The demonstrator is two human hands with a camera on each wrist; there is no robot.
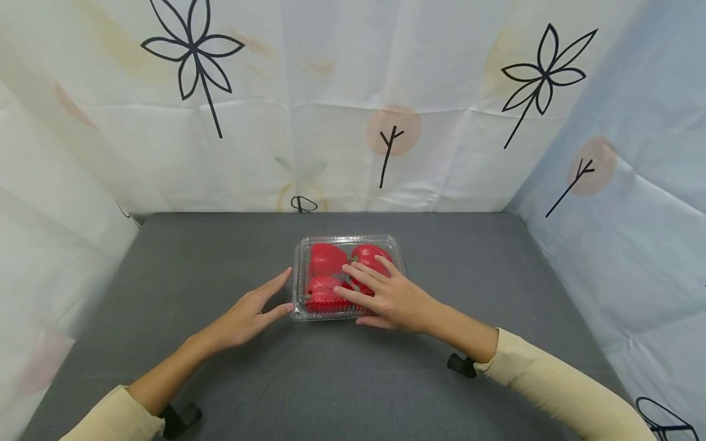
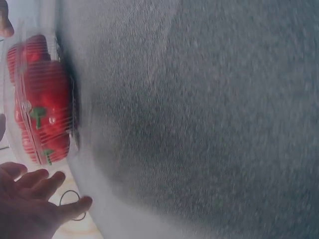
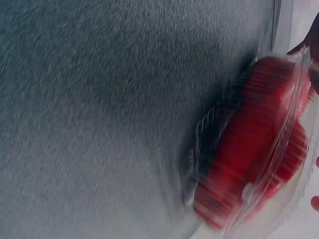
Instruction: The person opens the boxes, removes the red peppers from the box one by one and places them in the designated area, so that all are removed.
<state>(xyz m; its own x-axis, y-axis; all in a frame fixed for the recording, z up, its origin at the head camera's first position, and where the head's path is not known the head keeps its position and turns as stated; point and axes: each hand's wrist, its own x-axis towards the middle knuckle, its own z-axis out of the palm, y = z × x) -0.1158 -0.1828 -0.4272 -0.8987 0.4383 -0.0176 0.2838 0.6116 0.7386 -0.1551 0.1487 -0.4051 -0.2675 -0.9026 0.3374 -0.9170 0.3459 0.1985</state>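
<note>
A clear plastic clamshell box (image 1: 325,316) sits on the grey tabletop with its lid down. Several red, rounded tomato-like fruits (image 1: 326,260) with green stalks fill it. At the box's left side is my left hand (image 1: 242,315), thumb and fingers extended and spread; its fingertips are at or very near the rim. My right hand (image 1: 394,297) lies over the lid's right half, fingers spread and covering part of the fruit. In the left wrist view, the left hand (image 2: 30,206) appears below the box. The right wrist view shows the box blurred, with part of a dark hand (image 3: 313,42) beyond it.
The grey tabletop (image 1: 248,392) spreads around the box. White patterned cloth (image 1: 331,79) hangs behind it and along both sides. Dark wrist straps (image 1: 462,365) show at the cream sleeves (image 1: 551,386).
</note>
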